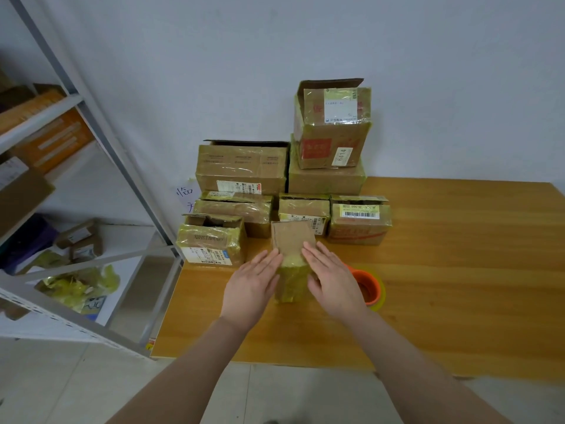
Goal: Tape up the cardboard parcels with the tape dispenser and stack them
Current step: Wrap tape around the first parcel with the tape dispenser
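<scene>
Parcel in hand (pixel 291 270): small taped carton on the near-left part of the table (pixel 458 270), just in front of the row of waiting parcels (pixel 359 220).
Flap: one brown flap stands up at its far end, not taped down.
Left hand (pixel 252 289): fingers straight, palm flat against the carton's left side.
Right hand (pixel 331 283): same attitude on the right side (neither hand curls round anything).
Long axis: appears to run near to far, between the palms.
Tape dispenser (pixel 368 287): orange, just right of the right hand, which partly hides it.
Governing relation: the dispenser lies right of the carton and the right hand is nearer, so in my judgement the left should steady the carton.
</scene>
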